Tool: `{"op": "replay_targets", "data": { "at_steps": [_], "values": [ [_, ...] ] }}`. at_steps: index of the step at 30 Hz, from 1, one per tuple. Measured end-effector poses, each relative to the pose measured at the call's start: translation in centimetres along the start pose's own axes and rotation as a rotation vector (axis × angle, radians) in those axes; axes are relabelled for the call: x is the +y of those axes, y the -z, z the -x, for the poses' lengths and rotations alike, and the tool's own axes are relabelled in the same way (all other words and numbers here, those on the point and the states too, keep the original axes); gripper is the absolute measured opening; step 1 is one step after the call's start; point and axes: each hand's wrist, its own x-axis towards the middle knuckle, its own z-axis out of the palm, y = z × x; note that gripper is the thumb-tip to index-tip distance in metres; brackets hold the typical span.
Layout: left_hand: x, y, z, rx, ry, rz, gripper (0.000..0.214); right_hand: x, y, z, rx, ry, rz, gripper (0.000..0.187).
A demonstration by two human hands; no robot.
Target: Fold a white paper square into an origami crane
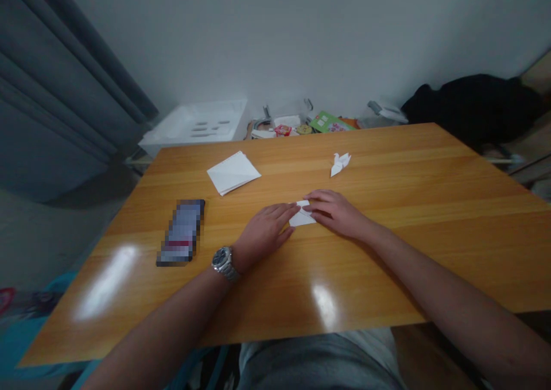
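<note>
A small piece of folded white paper (302,218) lies flat on the table between my hands. My left hand (269,229), with a metal watch on its wrist, rests over the paper's left side, fingers stretched out across its edge. From the right, my right hand (336,212) lays its extended fingertips on the paper's right side. Creases and a flap show in the gap between the fingers; the parts under the fingertips are hidden. Beyond my right hand stands a folded white paper crane (340,164).
The wooden table (387,172) carries a stack of white paper (233,172) at back left and a phone (181,232) with a blurred screen at left. Behind the far edge are a white foam box (198,123), a green booklet (329,122) and a black cloth (473,106).
</note>
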Motion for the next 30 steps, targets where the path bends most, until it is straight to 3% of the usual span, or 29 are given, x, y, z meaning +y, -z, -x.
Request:
{"op": "replay_targets", "data": {
  "at_steps": [5, 14, 22, 30],
  "values": [
    [-0.7, -0.3, 0.0, -0.01, -0.003, -0.047, 0.04, -0.1, 0.0, 0.1, -0.008, 0.0, 0.02, 0.027],
    [-0.2, 0.1, -0.2, 0.033, 0.024, -0.082, 0.034, -1.3, 0.1, -0.1, -0.003, 0.063, -0.121, 0.022],
    [0.2, 0.0, -0.5, 0.075, 0.018, -0.079, 0.029, -1.5, -0.4, -0.1, -0.023, 0.036, -0.157, 0.022],
    [0.2, 0.3, -0.9, 0.028, 0.04, -0.06, 0.026, -1.5, -0.4, 0.0, -0.033, 0.018, -0.173, 0.027]
  ]
}}
